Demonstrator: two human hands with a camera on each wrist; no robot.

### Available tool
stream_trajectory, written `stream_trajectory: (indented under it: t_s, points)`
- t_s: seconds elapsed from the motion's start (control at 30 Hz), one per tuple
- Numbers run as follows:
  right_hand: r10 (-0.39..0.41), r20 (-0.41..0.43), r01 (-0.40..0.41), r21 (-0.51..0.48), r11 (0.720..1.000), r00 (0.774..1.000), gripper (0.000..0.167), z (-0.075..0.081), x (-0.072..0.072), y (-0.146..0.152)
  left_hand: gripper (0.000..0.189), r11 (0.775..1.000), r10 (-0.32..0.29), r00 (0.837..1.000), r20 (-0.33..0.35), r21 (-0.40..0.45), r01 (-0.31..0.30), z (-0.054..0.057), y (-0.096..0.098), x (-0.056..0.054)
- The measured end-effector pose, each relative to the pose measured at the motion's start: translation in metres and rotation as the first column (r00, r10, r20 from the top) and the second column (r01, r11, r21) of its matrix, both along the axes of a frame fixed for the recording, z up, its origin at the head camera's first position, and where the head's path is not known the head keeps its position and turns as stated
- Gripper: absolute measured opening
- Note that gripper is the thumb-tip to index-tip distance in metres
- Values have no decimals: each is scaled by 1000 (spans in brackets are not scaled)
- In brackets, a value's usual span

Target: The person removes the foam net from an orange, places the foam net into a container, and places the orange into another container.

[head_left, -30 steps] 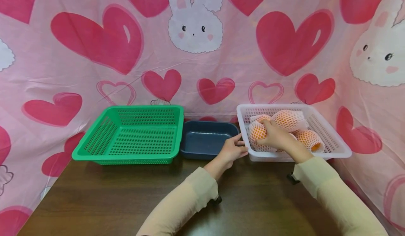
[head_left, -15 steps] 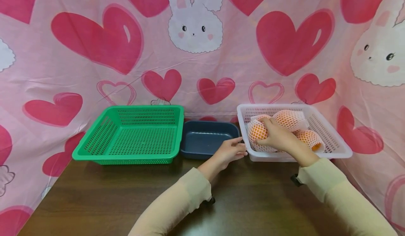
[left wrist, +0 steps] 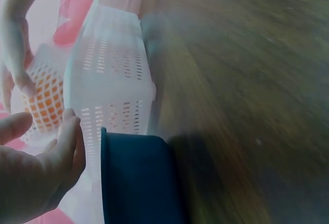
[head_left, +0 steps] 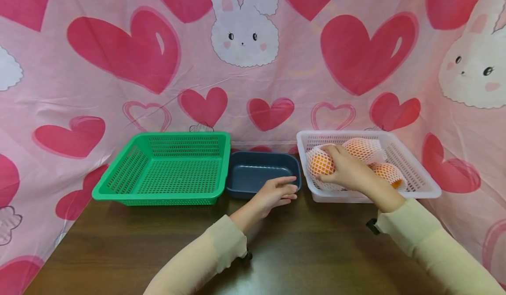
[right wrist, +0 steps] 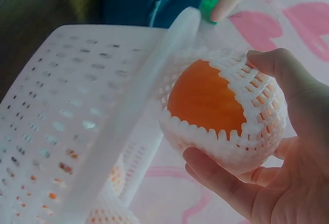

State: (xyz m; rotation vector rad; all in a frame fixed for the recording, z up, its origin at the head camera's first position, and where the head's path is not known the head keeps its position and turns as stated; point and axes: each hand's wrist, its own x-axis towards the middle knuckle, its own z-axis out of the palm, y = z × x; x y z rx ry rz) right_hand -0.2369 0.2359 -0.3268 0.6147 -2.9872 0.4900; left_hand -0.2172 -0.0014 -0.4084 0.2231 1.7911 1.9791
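My right hand [head_left: 349,172] grips an orange [head_left: 321,163] in a white foam net sleeve, at the left side of the white basket [head_left: 424,190]. Seen from the right wrist, thumb and fingers curl round the net, and bare orange peel [right wrist: 205,100] shows through the sleeve's opening. More netted oranges lie in the basket, one at the back [head_left: 361,149] and one nearer the front [head_left: 387,175]; the right hand partly covers the contents. My left hand [head_left: 274,194] holds nothing. Its fingers are loosely extended by the right front corner of the dark blue basin [head_left: 257,176].
A green basket [head_left: 178,176] stands left of the basin, with nothing visible inside. All three containers line up along the back of the brown wooden table [head_left: 300,251]. Behind them hangs a pink cloth [head_left: 300,66] with hearts and rabbits.
The left hand has moved left, away from the white basket's rim. The right hand has lifted the orange slightly and shifted it a little left.
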Motion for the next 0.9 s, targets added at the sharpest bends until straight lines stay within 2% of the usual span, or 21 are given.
stream_trajectory:
  t_s: [0.23,0.47,0.67,0.8,0.9]
  points:
    - [54,-67,-55,-10,998,996,80,6,11,-11,45,998,-21,1000,-4,-58,21,-2,-15,9]
    - [111,-118,-110,15,994,987,80,10,17,-23,43,989,-70,997,-26,-129,67,-5,-31,15]
    - [136,-117,-136,10,991,984,80,13,21,-29,43,978,-113,993,-34,-178,105,-7,-49,20]
    - [151,-92,-152,-2,988,984,82,15,25,-34,44,975,-115,992,-42,-196,105,-9,-63,22]
    - [190,-108,-193,-15,981,976,82,14,28,-40,45,974,-112,993,-48,-205,100,-11,-74,24]
